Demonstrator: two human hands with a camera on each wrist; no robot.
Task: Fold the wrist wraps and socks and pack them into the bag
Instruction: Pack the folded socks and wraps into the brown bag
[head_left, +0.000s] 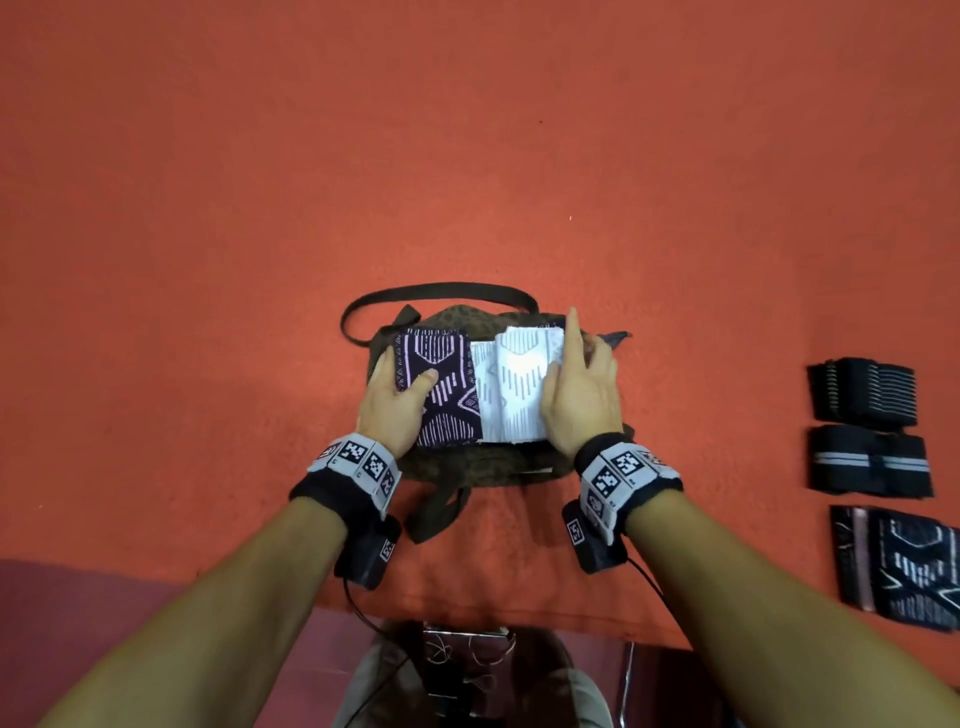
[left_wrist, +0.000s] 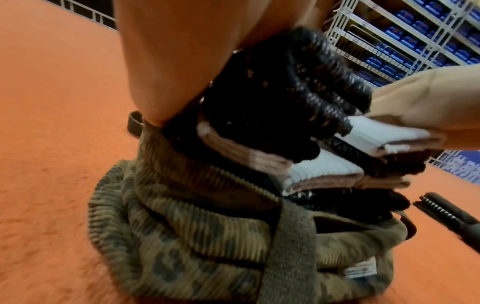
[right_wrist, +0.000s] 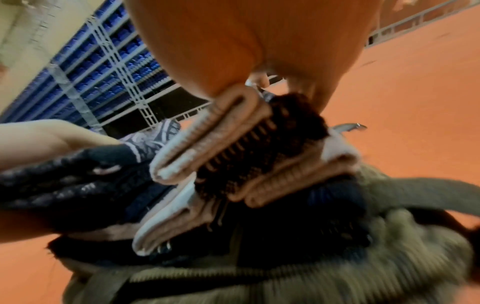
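Observation:
An olive patterned corduroy bag (head_left: 467, 465) lies open on the red cloth, and two folded sock stacks sit side by side over its mouth. My left hand (head_left: 400, 389) grips the dark purple patterned socks (head_left: 444, 387) at their left edge, thumb on top. My right hand (head_left: 579, 384) holds the white patterned socks (head_left: 514, 387) at their right edge, thumb on top and index finger stretched forward. The left wrist view shows the dark socks (left_wrist: 259, 102) above the zipper edge of the bag (left_wrist: 207, 236). The right wrist view is blurred, with the white socks (right_wrist: 182, 156) under my palm.
At the right edge of the cloth lie two folded black wrist wraps (head_left: 862, 389) (head_left: 870, 460) and another folded dark patterned sock (head_left: 898, 566). The bag's strap (head_left: 441, 291) loops behind it. The cloth's front edge (head_left: 467, 616) is close to my body.

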